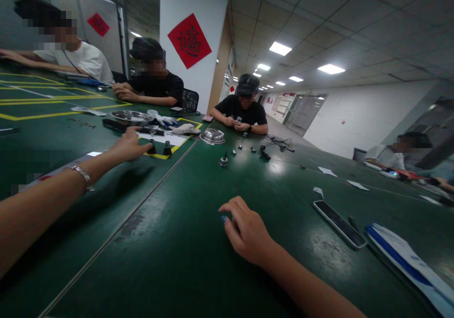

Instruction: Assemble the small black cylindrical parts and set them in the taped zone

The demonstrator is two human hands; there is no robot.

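Note:
My left hand (128,146), with a silver bracelet (83,178) on the wrist, reaches over the left part of the green table. Its thumb and fingers are spread apart. The thumb tip is at a small black cone-shaped part (152,147); whether it touches cannot be told. A similar black cone-shaped part (167,148) stands upright just to the right. My right hand (248,235) hovers or rests at the table's middle, fingers loosely bent and apart, holding nothing. Ahead of it stands a small silver metal part (223,161) with a thin upright tip.
A steel dish (131,116), gloves (184,128) and an overturned steel bowl (212,136) lie beyond my left hand. Small metal parts (252,149) and a cable (282,141) are farther off. A phone (338,223) and a blue-white packet (407,261) lie at right. Co-workers (243,110) sit around.

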